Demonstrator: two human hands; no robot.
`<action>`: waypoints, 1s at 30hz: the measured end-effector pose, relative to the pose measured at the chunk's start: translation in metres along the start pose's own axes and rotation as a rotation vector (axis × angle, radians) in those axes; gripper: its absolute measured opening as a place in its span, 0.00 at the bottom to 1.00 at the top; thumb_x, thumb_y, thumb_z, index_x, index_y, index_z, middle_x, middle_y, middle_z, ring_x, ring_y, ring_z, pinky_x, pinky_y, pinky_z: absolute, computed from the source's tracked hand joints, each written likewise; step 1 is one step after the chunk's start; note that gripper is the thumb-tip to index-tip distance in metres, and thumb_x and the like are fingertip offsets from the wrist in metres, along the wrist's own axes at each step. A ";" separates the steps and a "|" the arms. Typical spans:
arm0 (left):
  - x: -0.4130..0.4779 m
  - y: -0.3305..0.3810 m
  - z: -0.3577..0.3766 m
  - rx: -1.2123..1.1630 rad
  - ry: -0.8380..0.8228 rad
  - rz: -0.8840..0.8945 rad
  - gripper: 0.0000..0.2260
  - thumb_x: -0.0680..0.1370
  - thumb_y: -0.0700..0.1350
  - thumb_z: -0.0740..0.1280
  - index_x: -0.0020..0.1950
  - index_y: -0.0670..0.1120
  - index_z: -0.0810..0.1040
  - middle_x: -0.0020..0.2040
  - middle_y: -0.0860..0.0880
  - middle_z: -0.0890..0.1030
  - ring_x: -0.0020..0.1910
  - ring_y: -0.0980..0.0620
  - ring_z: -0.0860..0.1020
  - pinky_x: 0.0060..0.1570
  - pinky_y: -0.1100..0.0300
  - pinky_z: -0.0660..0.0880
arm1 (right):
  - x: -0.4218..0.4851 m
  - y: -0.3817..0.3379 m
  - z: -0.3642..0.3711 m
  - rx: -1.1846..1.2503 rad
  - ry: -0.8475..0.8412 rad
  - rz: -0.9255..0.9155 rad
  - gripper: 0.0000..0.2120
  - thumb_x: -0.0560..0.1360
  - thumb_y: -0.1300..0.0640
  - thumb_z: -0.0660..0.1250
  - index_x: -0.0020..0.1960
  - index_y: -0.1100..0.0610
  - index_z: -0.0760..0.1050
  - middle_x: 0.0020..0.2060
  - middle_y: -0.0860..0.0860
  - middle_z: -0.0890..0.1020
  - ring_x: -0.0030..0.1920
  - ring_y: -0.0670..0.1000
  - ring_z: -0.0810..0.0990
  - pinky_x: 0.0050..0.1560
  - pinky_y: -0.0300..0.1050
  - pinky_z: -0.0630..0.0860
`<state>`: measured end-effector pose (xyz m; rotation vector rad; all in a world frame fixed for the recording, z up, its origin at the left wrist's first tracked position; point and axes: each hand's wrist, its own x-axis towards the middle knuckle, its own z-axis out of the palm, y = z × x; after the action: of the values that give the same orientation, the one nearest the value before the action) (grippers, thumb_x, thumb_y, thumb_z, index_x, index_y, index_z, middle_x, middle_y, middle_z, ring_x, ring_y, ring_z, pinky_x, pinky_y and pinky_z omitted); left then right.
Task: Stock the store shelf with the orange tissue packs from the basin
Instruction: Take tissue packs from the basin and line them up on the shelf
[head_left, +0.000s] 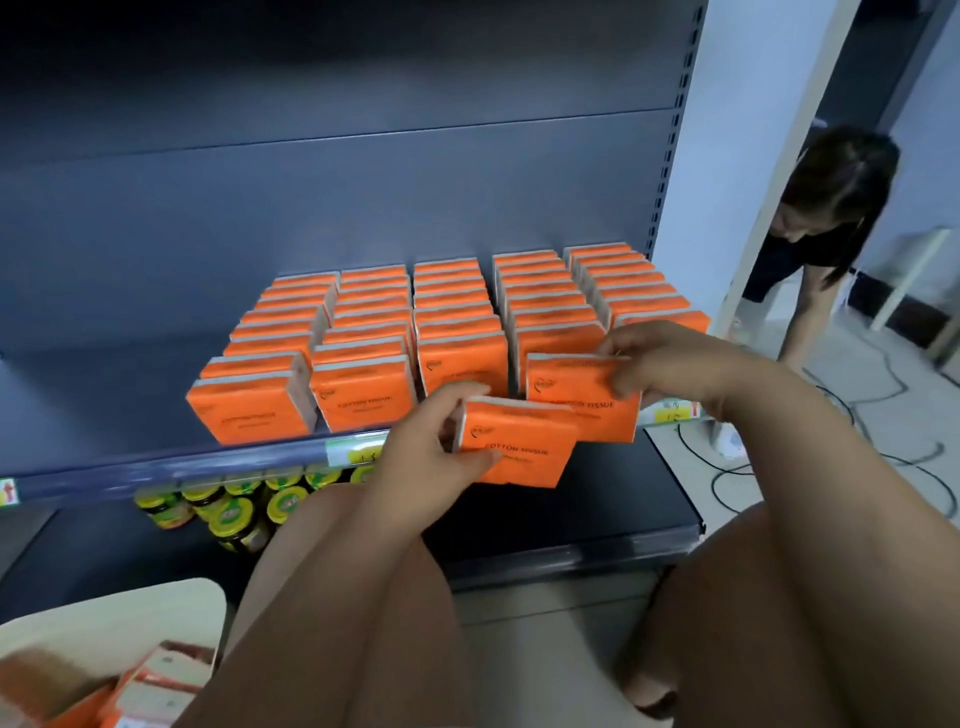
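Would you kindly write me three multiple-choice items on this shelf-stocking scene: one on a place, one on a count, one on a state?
1. The jars stand: A on the level under the shelf of orange packs; B among those packs; C above them.
2. Rows of packs running front to back on the shelf: A three; B five; C eight.
3. The hands: A both empty; B only one holds a pack; C each holds a pack.
A: the jars show beneath the shelf's front rail. B: five rows stand side by side. C: the left hand holds the nearer pack, the right hand the farther pack.
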<state>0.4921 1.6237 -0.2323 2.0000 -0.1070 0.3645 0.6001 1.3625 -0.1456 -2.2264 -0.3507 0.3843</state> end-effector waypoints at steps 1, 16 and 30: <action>-0.002 0.001 0.004 0.032 -0.010 0.018 0.25 0.72 0.38 0.79 0.60 0.61 0.78 0.51 0.58 0.83 0.53 0.59 0.81 0.52 0.63 0.77 | -0.001 0.002 -0.004 -0.026 0.042 0.024 0.14 0.70 0.68 0.69 0.49 0.51 0.84 0.49 0.53 0.83 0.50 0.55 0.83 0.51 0.52 0.84; 0.044 0.006 0.001 0.124 0.184 0.080 0.22 0.74 0.43 0.74 0.62 0.62 0.73 0.55 0.53 0.82 0.51 0.50 0.81 0.55 0.47 0.80 | 0.007 0.020 -0.024 0.040 0.404 0.021 0.11 0.67 0.67 0.68 0.45 0.54 0.83 0.40 0.51 0.81 0.45 0.54 0.79 0.49 0.51 0.79; 0.075 -0.019 -0.001 0.849 0.205 0.334 0.19 0.70 0.32 0.71 0.61 0.39 0.81 0.57 0.42 0.77 0.56 0.38 0.74 0.57 0.46 0.74 | 0.034 0.007 -0.004 -0.092 0.347 -0.079 0.15 0.70 0.66 0.69 0.49 0.49 0.83 0.42 0.47 0.81 0.43 0.47 0.77 0.39 0.41 0.72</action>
<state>0.5678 1.6391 -0.2259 2.7649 -0.1768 0.9466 0.6330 1.3683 -0.1539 -2.3075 -0.2721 -0.0643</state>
